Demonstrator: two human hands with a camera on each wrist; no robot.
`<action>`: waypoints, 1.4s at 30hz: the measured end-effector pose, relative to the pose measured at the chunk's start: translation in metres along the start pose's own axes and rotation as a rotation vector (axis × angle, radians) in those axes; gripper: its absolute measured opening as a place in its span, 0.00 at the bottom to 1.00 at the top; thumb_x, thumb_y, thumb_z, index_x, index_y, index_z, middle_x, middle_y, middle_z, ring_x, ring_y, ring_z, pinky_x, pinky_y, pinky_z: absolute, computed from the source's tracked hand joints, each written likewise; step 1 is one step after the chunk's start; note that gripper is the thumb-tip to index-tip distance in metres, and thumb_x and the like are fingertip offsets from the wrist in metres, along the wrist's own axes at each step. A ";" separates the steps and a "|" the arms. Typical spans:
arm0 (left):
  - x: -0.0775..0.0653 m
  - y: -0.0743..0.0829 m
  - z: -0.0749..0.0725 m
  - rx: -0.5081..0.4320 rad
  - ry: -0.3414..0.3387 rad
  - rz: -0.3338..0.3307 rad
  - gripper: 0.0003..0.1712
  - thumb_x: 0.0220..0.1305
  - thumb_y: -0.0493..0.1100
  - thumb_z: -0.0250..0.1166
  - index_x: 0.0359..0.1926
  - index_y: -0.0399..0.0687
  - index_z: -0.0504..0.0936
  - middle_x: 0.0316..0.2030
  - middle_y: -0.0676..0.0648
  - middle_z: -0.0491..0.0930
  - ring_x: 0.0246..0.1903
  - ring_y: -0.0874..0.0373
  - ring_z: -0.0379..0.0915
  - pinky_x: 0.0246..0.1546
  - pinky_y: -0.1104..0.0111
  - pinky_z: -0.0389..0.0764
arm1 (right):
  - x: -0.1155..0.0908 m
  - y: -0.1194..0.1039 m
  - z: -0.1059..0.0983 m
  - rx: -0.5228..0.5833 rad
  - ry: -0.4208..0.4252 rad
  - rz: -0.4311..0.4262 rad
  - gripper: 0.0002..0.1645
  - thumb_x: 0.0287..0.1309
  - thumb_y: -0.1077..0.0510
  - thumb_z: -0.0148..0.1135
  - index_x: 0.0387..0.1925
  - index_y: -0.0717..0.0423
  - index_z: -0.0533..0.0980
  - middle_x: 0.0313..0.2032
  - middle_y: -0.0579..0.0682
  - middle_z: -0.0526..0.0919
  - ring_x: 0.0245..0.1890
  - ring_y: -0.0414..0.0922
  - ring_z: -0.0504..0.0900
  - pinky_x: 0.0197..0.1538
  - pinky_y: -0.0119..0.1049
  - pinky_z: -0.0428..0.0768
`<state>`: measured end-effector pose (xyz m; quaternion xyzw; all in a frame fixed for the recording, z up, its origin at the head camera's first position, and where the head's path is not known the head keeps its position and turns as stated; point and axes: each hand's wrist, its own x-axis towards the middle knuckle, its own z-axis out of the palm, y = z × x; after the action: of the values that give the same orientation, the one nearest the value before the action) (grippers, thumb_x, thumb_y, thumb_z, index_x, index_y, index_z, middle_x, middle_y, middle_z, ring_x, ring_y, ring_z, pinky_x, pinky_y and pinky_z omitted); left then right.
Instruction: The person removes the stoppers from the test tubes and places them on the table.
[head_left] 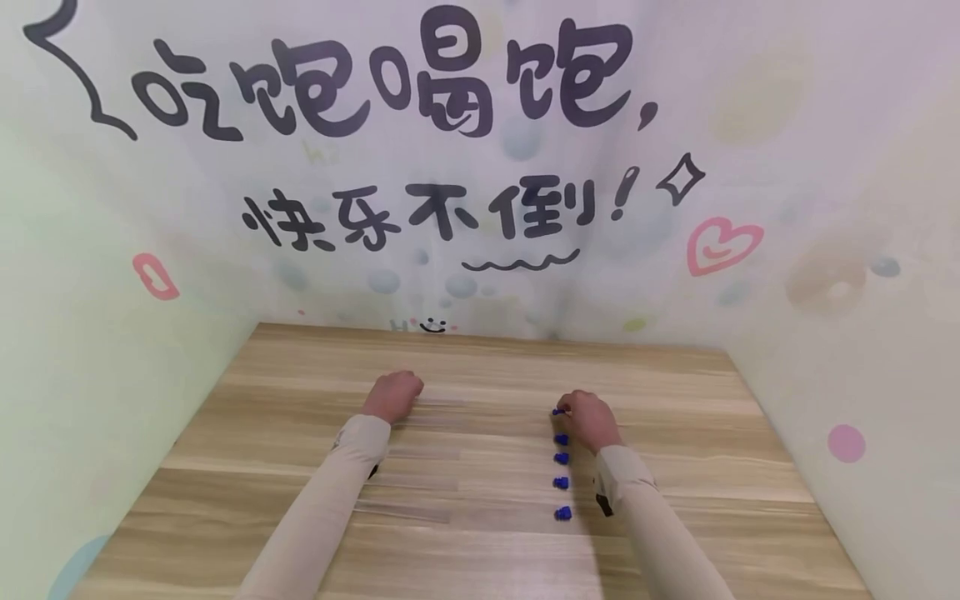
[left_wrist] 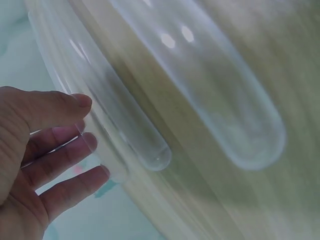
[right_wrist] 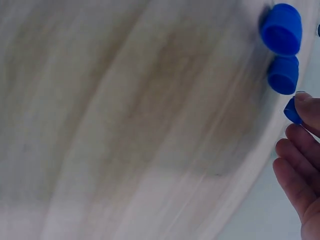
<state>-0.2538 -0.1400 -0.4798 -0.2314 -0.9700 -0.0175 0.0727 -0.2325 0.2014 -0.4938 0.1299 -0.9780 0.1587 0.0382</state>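
At the far left of the table, my left hand (head_left: 393,396) has its thumb and fingers curled about a clear plastic test tube (left_wrist: 112,160) with a rounded end. Two more clear tubes, a middle tube (left_wrist: 127,112) and a nearer tube (left_wrist: 235,115), lie beside it in the left wrist view. My right hand (head_left: 592,419) pinches a small blue cap (right_wrist: 290,111) between thumb and fingers, at the far end of a row of blue caps. The closest caps to it are one blue cap (right_wrist: 283,75) and a larger-looking blue cap (right_wrist: 281,30).
Everything lies on a wood-grain table (head_left: 495,558). Other clear tubes (head_left: 408,510) lie crosswise on its left half. Nearer blue caps (head_left: 562,513) continue the row toward the front. A white printed curtain (head_left: 465,296) stands behind the table's far edge.
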 end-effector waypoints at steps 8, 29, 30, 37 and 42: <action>-0.001 -0.003 0.008 -0.001 -0.013 -0.005 0.13 0.52 0.24 0.62 0.19 0.45 0.78 0.22 0.46 0.78 0.23 0.52 0.76 0.22 0.59 0.77 | -0.003 0.001 0.006 -0.004 -0.025 0.016 0.05 0.51 0.63 0.68 0.32 0.59 0.84 0.31 0.53 0.84 0.33 0.48 0.83 0.40 0.43 0.81; -0.007 -0.010 0.009 -0.007 -0.009 0.007 0.11 0.53 0.26 0.62 0.20 0.43 0.77 0.22 0.45 0.77 0.25 0.51 0.77 0.24 0.59 0.78 | -0.001 -0.004 0.004 0.031 -0.050 0.026 0.08 0.49 0.61 0.70 0.33 0.61 0.83 0.32 0.54 0.84 0.33 0.48 0.83 0.41 0.43 0.81; -0.007 -0.010 0.009 -0.014 -0.014 0.005 0.11 0.54 0.27 0.62 0.20 0.43 0.77 0.22 0.45 0.77 0.25 0.51 0.76 0.24 0.59 0.78 | -0.001 -0.004 0.004 0.034 -0.052 0.026 0.09 0.49 0.61 0.70 0.34 0.61 0.83 0.33 0.54 0.84 0.33 0.48 0.83 0.41 0.43 0.81; -0.007 -0.012 0.007 -0.046 -0.028 0.004 0.05 0.53 0.30 0.64 0.26 0.42 0.77 0.25 0.44 0.75 0.26 0.50 0.75 0.23 0.59 0.77 | 0.000 -0.003 0.003 0.043 -0.024 0.036 0.10 0.51 0.59 0.68 0.33 0.62 0.83 0.34 0.56 0.84 0.34 0.49 0.83 0.41 0.44 0.81; -0.006 -0.014 0.006 -0.067 -0.008 -0.013 0.10 0.50 0.38 0.63 0.36 0.42 0.78 0.30 0.44 0.76 0.29 0.49 0.75 0.27 0.57 0.77 | 0.000 0.000 0.000 0.069 0.031 0.042 0.16 0.52 0.54 0.65 0.37 0.64 0.82 0.37 0.59 0.83 0.36 0.53 0.83 0.43 0.47 0.80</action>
<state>-0.2554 -0.1549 -0.4869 -0.2272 -0.9707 -0.0494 0.0608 -0.2324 0.2009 -0.4939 0.1079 -0.9737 0.1954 0.0454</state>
